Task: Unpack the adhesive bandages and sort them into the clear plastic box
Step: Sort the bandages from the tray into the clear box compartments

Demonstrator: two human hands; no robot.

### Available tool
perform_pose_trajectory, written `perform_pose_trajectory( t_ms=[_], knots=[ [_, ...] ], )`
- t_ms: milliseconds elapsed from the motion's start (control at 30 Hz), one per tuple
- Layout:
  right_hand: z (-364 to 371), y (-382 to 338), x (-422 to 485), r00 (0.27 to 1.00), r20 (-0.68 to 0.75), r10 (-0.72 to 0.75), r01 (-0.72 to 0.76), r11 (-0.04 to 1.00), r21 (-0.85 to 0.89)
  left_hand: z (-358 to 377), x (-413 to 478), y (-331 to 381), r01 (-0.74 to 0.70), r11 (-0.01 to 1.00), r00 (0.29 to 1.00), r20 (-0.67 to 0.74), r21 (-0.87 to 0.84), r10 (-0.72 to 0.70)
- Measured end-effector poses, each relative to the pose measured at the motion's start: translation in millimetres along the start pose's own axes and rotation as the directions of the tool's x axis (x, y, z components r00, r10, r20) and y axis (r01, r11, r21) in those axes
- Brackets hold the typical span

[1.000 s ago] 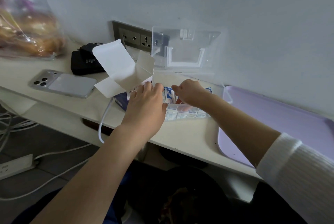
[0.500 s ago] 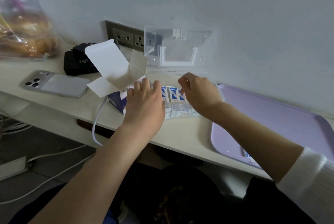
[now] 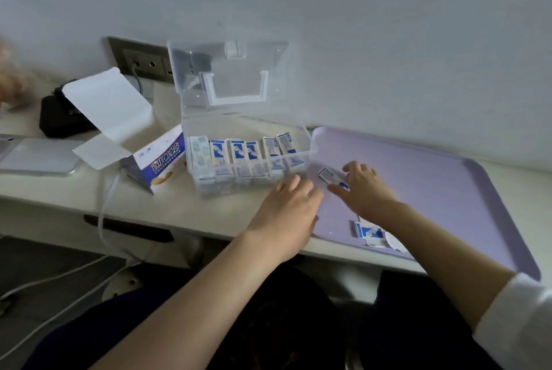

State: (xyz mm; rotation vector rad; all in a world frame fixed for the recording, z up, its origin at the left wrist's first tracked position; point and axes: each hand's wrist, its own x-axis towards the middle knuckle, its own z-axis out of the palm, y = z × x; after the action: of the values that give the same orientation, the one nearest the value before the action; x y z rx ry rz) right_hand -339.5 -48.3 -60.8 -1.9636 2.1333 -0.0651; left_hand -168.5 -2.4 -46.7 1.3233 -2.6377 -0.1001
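At the far left edge of the tabletop (image 3: 209, 214) you have a blurred plastic bag (image 3: 10, 82), too soft to make out its contents. In front of it a phone (image 3: 35, 157) lies flat, and behind the phone sits a black adapter (image 3: 64, 120), below a wall socket (image 3: 143, 63). Next comes the bandage carton (image 3: 155, 162), blue and white, lying with its white flaps (image 3: 110, 106) thrown open toward the wall. A white cable (image 3: 104, 205) passes beside it and hangs down over the tabletop's front edge.

Just right of the carton stands the clear plastic box (image 3: 239, 127), its lid (image 3: 233, 82) upright against the wall. A row of wrapped bandages (image 3: 239, 153) stands on end along the front half of the box, packed side by side; the rear half shows bare floor.

Your left hand (image 3: 286, 208) reaches in palm down, fingers straight and relaxed, its fingertips at the box's front right corner; whether they touch the wall I cannot tell. It holds nothing.

Your right hand (image 3: 364, 190) is over the left end of the purple tray (image 3: 448, 178), just beside the box. Its thumb and fingers pinch a single bandage packet (image 3: 331, 175), which is tilted, close to the tray's surface.

Nearer to you on the tray, partly hidden under your right forearm, lie a few loose bandages (image 3: 370, 233). A white sleeve (image 3: 519, 324) covers that arm at the lower right.
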Motion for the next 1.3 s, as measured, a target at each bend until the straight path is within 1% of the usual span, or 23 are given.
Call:
perform_pose_trajectory(
  t_ms=[33, 67, 167, 333, 433, 500, 567, 633, 700, 767, 800, 900, 1000, 1100, 1167, 1233, 1300],
  knots=[
    [1.4, 2.9, 0.9, 1.0, 0.029, 0.007, -0.006, 0.999, -0.04, 4.8, 2.7, 0.6, 0.007, 1.0, 0.998, 0.066, 0.027, -0.009],
    [1.6, 5.4, 1.8, 0.999, 0.036, 0.009, -0.008, 0.999, -0.037, 9.2, 5.7, 1.9, 0.006, 0.998, 0.992, 0.122, 0.055, -0.013],
    [-0.3, 5.5, 7.1, 0.999, 0.038, 0.003, -0.005, 0.999, 0.051, 19.4, 10.6, 4.3, 0.011, 0.997, 0.975, 0.219, 0.077, -0.028],
    [-4.5, 1.8, 13.5, 0.997, 0.073, 0.027, -0.036, 0.991, 0.126, 22.6, 12.3, 7.7, 0.04, 0.998, 0.969, 0.242, 0.049, -0.05],
    [-4.9, 1.9, 16.8, 0.996, 0.087, -0.001, -0.007, 0.996, 0.094, 23.5, 11.8, 9.5, 0.063, 0.997, 0.965, 0.251, 0.041, -0.072],
    [-2.5, 2.7, 16.6, 0.994, 0.108, -0.033, 0.029, 0.999, 0.037, 23.2, 11.9, 11.3, 0.073, 0.997, 0.965, 0.251, 0.036, -0.08],
    [1.4, 3.3, 15.9, 0.996, 0.078, -0.053, 0.051, 0.998, 0.022, 22.8, 12.1, 12.3, 0.078, 0.997, 0.965, 0.248, 0.028, -0.083],
    [1.7, 3.6, 14.3, 0.998, -0.035, -0.048, 0.052, 0.991, 0.127, 22.6, 12.6, 13.2, 0.078, 0.997, 0.965, 0.248, 0.024, -0.081],
    [-5.0, 3.0, 11.5, 0.991, -0.128, -0.037, 0.074, 0.95, 0.303, 23.3, 12.9, 13.4, 0.074, 0.997, 0.967, 0.243, 0.038, -0.081],
    [-15.7, 6.4, 7.5, 0.982, -0.174, -0.068, 0.136, 0.897, 0.42, 24.6, 14.0, 14.5, 0.077, 0.995, 0.971, 0.221, 0.06, -0.088],
    [-20.8, 9.6, 4.3, 0.979, -0.179, -0.094, 0.165, 0.886, 0.434, 25.2, 14.9, 15.6, 0.081, 0.994, 0.973, 0.208, 0.074, -0.095],
    [-29.3, 28.9, -7.3, 0.98, -0.108, -0.166, 0.195, 0.911, 0.365, 27.9, 19.2, 21.4, 0.1, 0.989, 0.98, 0.164, 0.11, -0.117],
    [-34.7, 58.0, -18.9, 0.989, -0.022, -0.145, 0.145, 0.936, 0.322, 32.9, 24.9, 29.5, 0.118, 0.987, 0.987, 0.1, 0.111, -0.13],
    [-40.1, 87.5, -31.4, 0.994, 0.024, -0.108, 0.094, 0.941, 0.326, 38.1, 31.4, 43.1, 0.123, 0.99, 0.991, 0.048, 0.064, -0.126],
    [-40.1, 104.7, -40.7, 0.99, 0.083, -0.113, 0.081, 0.944, 0.321, 41.6, 36.6, 54.1, 0.128, 0.991, 0.991, 0.033, 0.032, -0.129],
    [-37.3, 120.0, -48.4, 0.978, 0.167, -0.127, 0.075, 0.955, 0.287, 46.5, 41.5, 63.1, 0.141, 0.99, 0.989, 0.043, -0.015, -0.14],
    [-33.2, 132.9, -53.3, 0.965, 0.215, -0.149, 0.103, 0.972, 0.212, 50.2, 46.3, 70.1, 0.147, 0.986, 0.987, 0.075, -0.081, -0.141]
  ],
)
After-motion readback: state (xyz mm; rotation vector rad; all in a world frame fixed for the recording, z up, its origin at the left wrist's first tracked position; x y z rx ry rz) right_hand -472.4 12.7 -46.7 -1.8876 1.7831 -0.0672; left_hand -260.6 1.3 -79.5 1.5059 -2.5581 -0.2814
